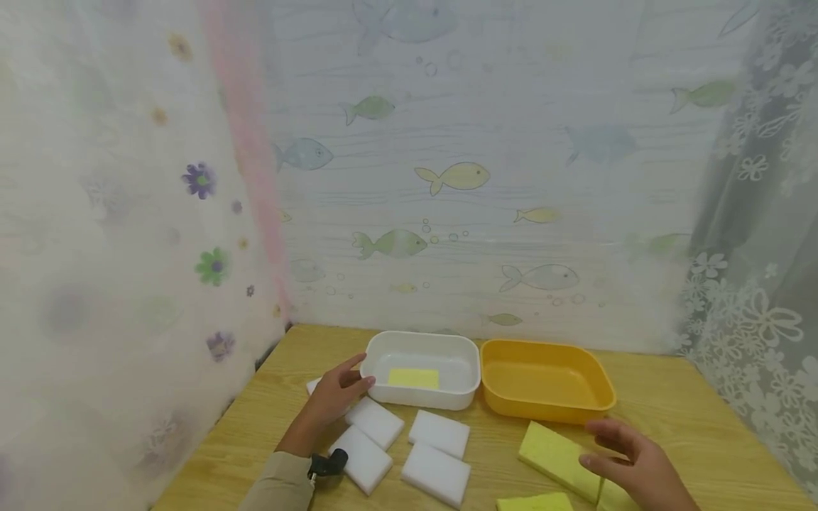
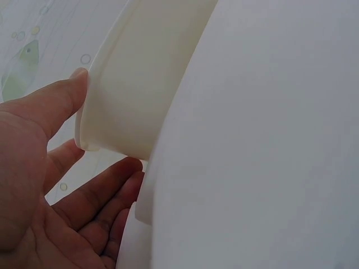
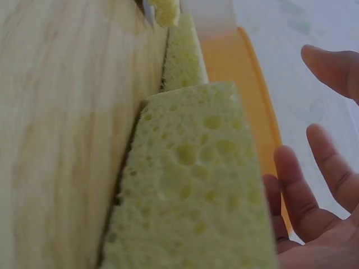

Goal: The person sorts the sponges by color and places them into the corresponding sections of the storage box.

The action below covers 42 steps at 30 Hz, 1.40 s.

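My left hand (image 1: 329, 397) is at the left end of a white plastic bin (image 1: 469, 387). Thumb and fingertips touch the bin's corner at the rim, the other fingers loosely bent below it in the left wrist view. A yellow rectangular piece (image 1: 413, 378) lies inside the bin. My right hand (image 1: 639, 461) hovers with fingers spread beside a yellow sponge (image 1: 556, 458), holding nothing. In the right wrist view, a porous yellow sponge (image 3: 185, 179) fills the middle, with the relaxed fingers (image 3: 300, 196) to its right.
An orange bin (image 1: 543, 411) stands right against the white one. Several white sponge blocks (image 1: 437, 474) lie in front of the white bin, and another yellow sponge (image 1: 535, 502) is at the near edge of view. Patterned curtains (image 1: 460, 234) hang behind and beside the wooden table (image 1: 671, 397).
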Tool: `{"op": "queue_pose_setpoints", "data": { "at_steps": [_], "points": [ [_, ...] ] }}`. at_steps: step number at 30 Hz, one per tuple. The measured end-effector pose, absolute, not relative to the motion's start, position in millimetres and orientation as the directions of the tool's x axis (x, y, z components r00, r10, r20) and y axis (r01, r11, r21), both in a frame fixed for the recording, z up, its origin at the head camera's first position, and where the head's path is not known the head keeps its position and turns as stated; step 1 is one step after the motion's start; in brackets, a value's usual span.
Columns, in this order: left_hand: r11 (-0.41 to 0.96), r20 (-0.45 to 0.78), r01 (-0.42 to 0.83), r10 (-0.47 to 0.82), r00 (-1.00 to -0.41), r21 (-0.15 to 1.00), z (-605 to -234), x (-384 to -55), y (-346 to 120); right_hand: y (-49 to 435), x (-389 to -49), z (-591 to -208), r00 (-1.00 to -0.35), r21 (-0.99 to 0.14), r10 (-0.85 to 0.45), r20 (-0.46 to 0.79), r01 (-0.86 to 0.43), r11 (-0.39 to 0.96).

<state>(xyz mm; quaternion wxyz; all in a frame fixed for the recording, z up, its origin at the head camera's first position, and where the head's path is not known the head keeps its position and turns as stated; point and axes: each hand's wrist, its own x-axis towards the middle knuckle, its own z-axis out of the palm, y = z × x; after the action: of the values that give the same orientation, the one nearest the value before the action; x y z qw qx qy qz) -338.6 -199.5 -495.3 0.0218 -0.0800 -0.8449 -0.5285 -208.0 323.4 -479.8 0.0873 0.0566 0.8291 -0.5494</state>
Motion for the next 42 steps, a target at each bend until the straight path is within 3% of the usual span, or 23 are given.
{"op": "queue_pose_setpoints", "data": {
  "at_steps": [13, 21, 35, 42],
  "points": [
    [0.428, 0.109, 0.146, 0.109, -0.988, 0.892, -496.1, -339.7, -199.4, 332.3, -213.1, -486.1, -0.972, -0.872, -0.071, -0.222, 0.166, 0.46],
    [0.44, 0.108, 0.138, 0.093, -0.99, 0.887, -493.3, -339.3, -198.2, 337.1, -218.5, -489.6, -0.96, -0.852, -0.228, -0.161, 0.018, 0.524],
    [0.443, 0.116, 0.151, 0.104, -0.988, 0.884, -496.2, -339.6, -199.8, 333.5, -217.5, -493.8, -0.946, -0.839, -0.309, -0.094, -0.092, 0.537],
    [0.435, 0.117, 0.16, 0.123, -0.985, 0.886, -495.5, -338.8, -200.2, 334.0, -216.9, -496.5, -0.952, -0.832, -0.285, -0.11, -0.069, 0.55]
  ]
}}
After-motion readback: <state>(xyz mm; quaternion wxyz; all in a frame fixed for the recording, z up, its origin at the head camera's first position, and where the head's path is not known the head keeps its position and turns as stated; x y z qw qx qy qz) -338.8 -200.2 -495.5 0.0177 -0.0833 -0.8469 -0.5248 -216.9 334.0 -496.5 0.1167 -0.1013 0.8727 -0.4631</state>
